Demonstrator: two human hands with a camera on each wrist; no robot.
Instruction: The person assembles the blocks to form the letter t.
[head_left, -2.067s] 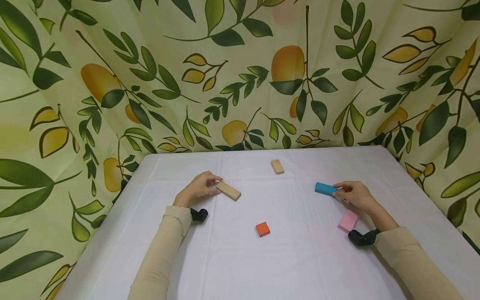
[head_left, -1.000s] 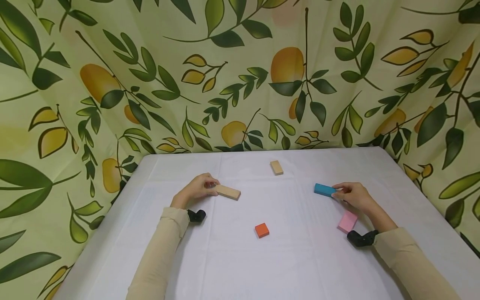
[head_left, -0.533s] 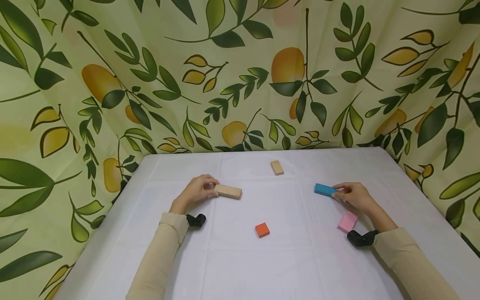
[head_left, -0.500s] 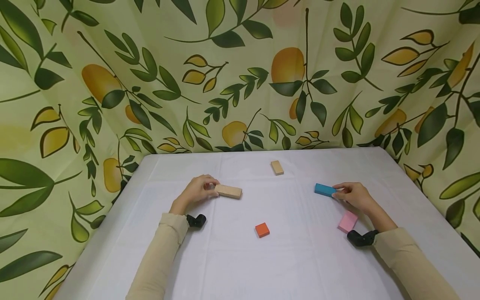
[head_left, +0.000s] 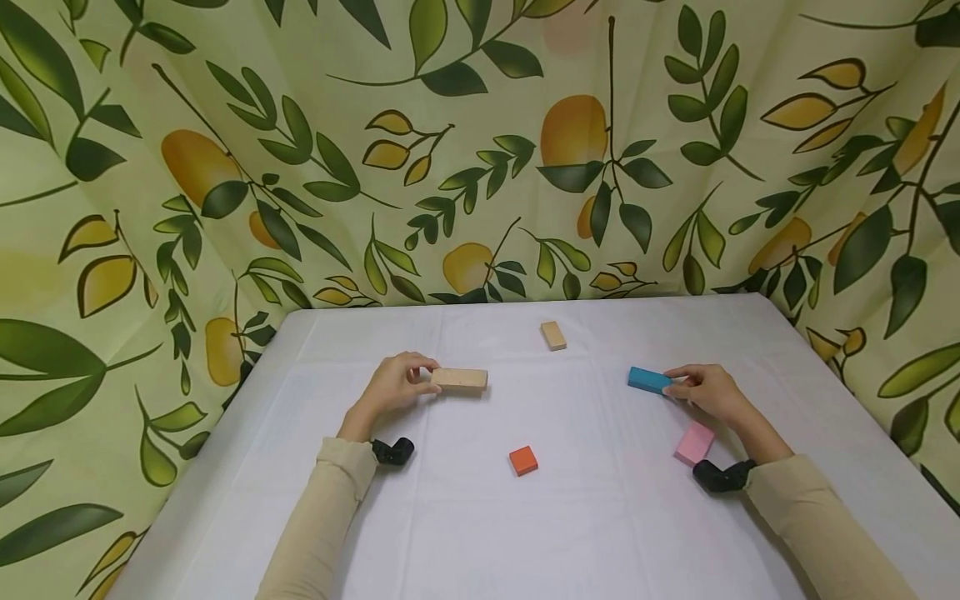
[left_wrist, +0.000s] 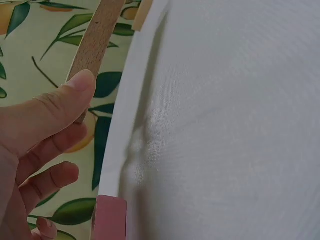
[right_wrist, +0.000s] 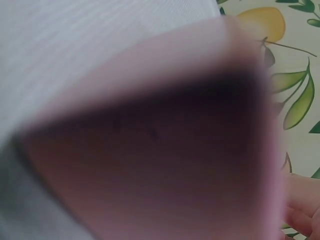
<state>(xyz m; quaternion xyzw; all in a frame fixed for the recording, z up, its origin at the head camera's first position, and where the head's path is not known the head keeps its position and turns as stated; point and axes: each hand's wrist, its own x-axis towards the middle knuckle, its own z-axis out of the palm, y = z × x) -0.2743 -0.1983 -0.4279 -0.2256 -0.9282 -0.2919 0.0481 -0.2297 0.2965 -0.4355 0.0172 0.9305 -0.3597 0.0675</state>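
My left hand pinches one end of a plain wooden block between thumb and fingers. In the left wrist view this wooden block is held clear of the white cloth, and a pinkish-red block stands beyond my lower fingers; the hand hides it from the head view. On the right, my right hand pinches the near end of a blue block. A pink block lies beside that wrist. It fills much of the right wrist view as a blurred pink block, hiding most of the hand.
A small orange-red block lies at mid-table, and a short wooden block lies near the back edge. White cloth covers the table. Behind it hangs a leaf-and-fruit patterned curtain. Each wrist carries a black camera mount.
The wooden block in my left hand has turned from a diagonal to nearly level across the head view. My left wrist has shifted slightly toward me. The right hand and blue block stay put.
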